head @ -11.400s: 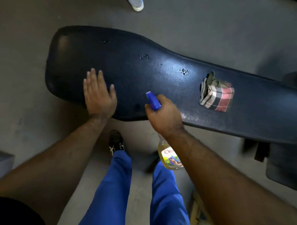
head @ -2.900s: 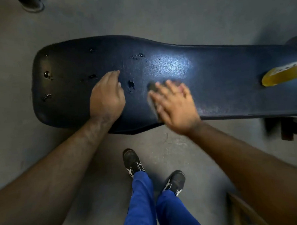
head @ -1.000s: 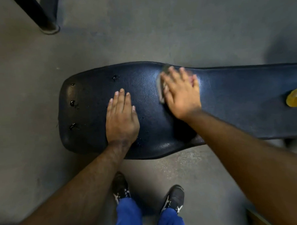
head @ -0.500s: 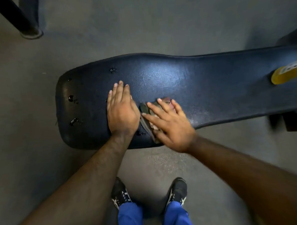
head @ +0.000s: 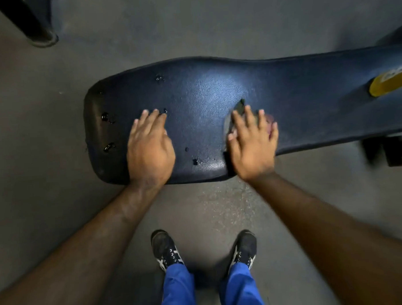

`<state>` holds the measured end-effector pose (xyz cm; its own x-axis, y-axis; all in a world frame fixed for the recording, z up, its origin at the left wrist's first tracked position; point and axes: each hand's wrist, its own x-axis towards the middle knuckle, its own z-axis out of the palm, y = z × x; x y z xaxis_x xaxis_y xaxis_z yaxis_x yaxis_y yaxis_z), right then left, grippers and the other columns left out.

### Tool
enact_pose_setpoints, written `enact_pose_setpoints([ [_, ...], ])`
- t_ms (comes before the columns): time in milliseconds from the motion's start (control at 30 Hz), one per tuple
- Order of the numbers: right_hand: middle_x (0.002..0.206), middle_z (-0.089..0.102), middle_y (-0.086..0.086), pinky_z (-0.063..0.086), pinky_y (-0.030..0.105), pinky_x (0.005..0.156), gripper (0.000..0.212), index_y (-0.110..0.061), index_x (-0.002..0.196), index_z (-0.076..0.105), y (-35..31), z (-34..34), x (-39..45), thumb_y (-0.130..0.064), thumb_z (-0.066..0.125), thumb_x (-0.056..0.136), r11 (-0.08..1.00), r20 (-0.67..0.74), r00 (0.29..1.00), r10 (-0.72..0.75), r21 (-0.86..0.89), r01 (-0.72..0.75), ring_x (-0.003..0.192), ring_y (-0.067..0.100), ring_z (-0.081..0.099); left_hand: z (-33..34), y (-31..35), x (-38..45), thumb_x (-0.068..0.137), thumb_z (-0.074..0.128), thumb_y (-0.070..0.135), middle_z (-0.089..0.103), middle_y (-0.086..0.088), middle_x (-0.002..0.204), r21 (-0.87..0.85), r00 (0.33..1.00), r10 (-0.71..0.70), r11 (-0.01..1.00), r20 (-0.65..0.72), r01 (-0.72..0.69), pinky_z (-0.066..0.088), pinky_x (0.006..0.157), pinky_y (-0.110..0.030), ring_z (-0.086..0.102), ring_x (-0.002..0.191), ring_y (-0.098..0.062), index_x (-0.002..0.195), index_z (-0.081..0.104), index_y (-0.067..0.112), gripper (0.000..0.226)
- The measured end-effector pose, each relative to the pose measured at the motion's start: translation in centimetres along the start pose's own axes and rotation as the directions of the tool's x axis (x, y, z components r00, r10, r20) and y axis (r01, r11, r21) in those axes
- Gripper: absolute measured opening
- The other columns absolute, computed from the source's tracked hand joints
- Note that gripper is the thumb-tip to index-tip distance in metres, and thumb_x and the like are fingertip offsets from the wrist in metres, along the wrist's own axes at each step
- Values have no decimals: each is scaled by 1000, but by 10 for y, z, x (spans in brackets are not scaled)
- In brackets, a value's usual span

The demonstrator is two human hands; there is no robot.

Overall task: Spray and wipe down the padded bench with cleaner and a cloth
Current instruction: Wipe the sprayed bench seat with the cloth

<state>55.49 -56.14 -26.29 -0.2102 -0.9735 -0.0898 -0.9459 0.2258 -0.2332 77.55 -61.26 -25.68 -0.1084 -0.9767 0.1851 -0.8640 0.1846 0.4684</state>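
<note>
The right hand lies flat with fingers spread and straight, pressing a folded cloth against the dark blue padded vinyl desk. Only a dark corner of the cloth shows past the fingertips, with a pale edge beside the thumb and a blurred reddish patch by the little finger; the rest is hidden under the palm. The left hand rests palm down on the wider, rounded end of the same pad, fingers straight and close together, holding nothing, well apart from the right hand.

Between and around the two hands sit several beads of liquid on the pad: near the front edge, by the left fingertips, along the rounded end and near the far edge. A sheen of light falls on the surface between the hands.

At the far right a yellow plastic bottle lies on the narrower stretch of the pad, cut off by the frame edge. Below, black sneakers and blue trousers stand on a grey floor. A dark post foot stands at the upper left.
</note>
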Motion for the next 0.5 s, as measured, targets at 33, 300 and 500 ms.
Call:
enact_pose_setpoints([
  [33, 165, 24, 1, 11, 61, 120, 59, -31, 155, 33, -24, 7, -19, -45, 29, 98, 998, 5, 998, -69, -2, 69, 154, 29, 15, -1, -7, -1, 90, 44, 10, 52, -16, 143, 31, 1000, -28, 999, 13, 28, 25, 119, -45, 41, 139, -32, 132, 57, 1, 45],
  [300, 165, 25, 2, 12, 62, 120, 59, -32, 155, 32, -46, 13, -4, -42, 33, 97, 997, -24, 997, 79, -20, -80, 154, 30, 16, 7, -23, -6, 94, 41, 11, 43, -19, 149, 38, 999, -18, 999, 47, 16, 18, 121, -43, 34, 143, -33, 138, 49, -2, 47],
  [500, 163, 31, 2, 18, 61, 118, 55, -30, 152, 38, -43, 11, -20, -41, 36, 98, 837, 137, 839, -527, -87, 540, 152, 29, 23, -16, -38, 9, 91, 40, 11, 52, -16, 142, -131, 995, -96, 987, -1, 95, 22, 120, -40, 40, 139, -30, 131, 57, 1, 44],
])
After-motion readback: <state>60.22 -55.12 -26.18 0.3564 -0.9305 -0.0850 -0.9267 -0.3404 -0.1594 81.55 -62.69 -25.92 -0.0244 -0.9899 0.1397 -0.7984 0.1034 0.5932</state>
